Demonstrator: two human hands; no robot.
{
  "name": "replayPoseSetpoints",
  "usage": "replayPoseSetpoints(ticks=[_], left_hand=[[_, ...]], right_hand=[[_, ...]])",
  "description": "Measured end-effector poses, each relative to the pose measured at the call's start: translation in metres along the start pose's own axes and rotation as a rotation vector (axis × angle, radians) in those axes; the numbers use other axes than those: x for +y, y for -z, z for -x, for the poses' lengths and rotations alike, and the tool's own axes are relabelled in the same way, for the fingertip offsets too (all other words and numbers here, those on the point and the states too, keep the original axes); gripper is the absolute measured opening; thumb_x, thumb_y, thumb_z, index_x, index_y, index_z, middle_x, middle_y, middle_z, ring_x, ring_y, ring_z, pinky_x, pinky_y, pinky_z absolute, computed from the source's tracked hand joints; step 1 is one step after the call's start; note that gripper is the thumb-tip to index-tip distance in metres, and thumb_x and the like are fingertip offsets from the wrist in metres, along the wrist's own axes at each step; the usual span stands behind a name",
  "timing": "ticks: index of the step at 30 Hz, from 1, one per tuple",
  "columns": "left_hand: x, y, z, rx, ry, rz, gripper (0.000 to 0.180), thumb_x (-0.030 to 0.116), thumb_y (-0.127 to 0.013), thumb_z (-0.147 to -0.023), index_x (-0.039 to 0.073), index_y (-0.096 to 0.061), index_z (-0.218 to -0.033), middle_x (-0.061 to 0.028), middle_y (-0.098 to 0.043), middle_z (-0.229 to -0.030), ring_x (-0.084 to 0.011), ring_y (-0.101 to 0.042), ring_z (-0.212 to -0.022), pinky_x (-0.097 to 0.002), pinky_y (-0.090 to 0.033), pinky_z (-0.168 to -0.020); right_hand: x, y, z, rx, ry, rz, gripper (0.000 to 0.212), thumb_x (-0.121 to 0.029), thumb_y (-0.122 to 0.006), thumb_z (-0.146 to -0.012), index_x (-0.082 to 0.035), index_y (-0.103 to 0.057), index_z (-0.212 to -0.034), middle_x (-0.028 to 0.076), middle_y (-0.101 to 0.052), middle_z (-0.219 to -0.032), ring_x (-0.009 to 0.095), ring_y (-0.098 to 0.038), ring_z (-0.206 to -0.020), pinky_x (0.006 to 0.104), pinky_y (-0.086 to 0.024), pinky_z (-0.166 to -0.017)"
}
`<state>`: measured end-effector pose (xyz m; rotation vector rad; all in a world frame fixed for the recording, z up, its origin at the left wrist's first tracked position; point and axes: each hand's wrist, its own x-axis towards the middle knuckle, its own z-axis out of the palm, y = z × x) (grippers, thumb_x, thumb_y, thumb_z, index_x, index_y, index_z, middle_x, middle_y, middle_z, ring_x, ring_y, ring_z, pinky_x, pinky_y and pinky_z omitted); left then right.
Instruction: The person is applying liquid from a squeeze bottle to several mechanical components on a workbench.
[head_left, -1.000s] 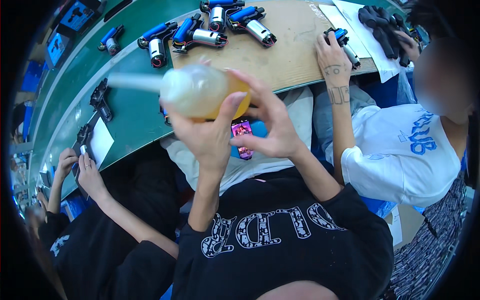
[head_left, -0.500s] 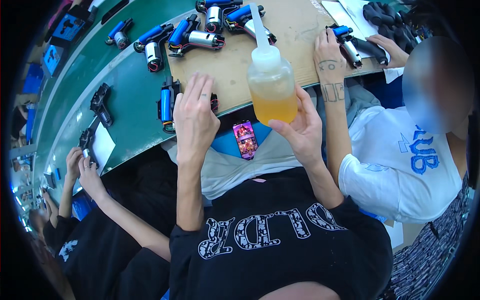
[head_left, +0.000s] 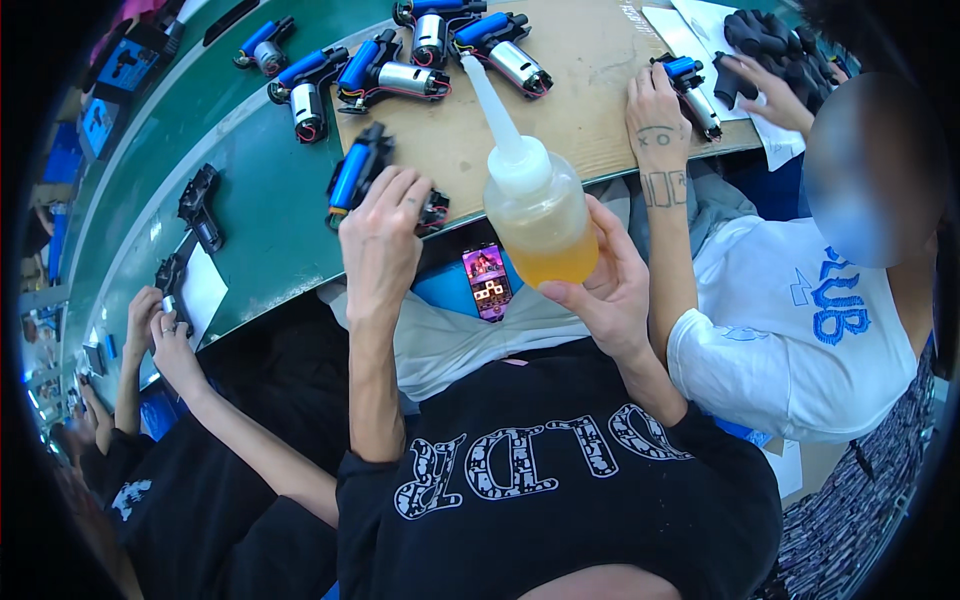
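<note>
My left hand [head_left: 382, 235] is closed round a blue-and-black tool body [head_left: 352, 178] near the table edge. Its blue battery pack sticks out on the left, and a dark end with a red wire shows past my fingers; the middle is hidden under my hand. In my right hand [head_left: 615, 290] is a clear squeeze bottle [head_left: 540, 225], partly filled with amber liquid. The bottle tilts a little to the left, its long white nozzle pointing up over the cardboard sheet [head_left: 590, 90]. Several similar tool bodies with silver motors [head_left: 410, 80] lie beyond my hands.
A phone [head_left: 487, 280] with a lit screen rests on my lap. The green table [head_left: 265, 210] holds a black housing [head_left: 202, 208] and white paper [head_left: 205, 290]. One co-worker on the left handles a black part; another on the right touches a motor unit [head_left: 692, 95] beside black parts [head_left: 770, 45].
My left hand has gripped the tool body and turned it, lifting its far end. The bottle has moved slightly down and tilted left. The right co-worker's far hand has shifted with a black part.
</note>
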<state>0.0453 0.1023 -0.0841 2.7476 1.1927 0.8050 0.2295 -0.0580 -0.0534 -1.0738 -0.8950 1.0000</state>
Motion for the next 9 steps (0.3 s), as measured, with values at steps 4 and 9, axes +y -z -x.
replayPoseSetpoints(ticks=[4, 9], left_hand=[[-0.002, -0.01, -0.008, -0.039, -0.125, 0.088, 0.035, -0.01, -0.061, -0.072, 0.007, -0.071, -0.101, -0.0051, -0.07, -0.112, -0.0226, -0.067, -0.111, -0.0358, -0.058, -0.078], [0.003, 0.001, 0.003, 0.105, -0.116, 0.127, 0.053, -0.008, -0.06, -0.079, 0.015, -0.069, -0.126, -0.0091, -0.064, -0.135, -0.0292, -0.056, -0.132, -0.0376, -0.053, -0.095]], right_hand=[[-0.002, 0.002, 0.001, 0.028, -0.066, 0.033, 0.089, -0.001, -0.082, -0.079, 0.008, -0.03, -0.151, 0.019, -0.055, -0.139, 0.023, -0.055, -0.129, 0.0361, -0.042, -0.11], [0.003, 0.003, 0.003, 0.041, -0.047, 0.112, 0.092, -0.01, -0.085, -0.079, 0.006, -0.032, -0.152, 0.018, -0.051, -0.143, 0.024, -0.05, -0.134, 0.0363, -0.038, -0.114]])
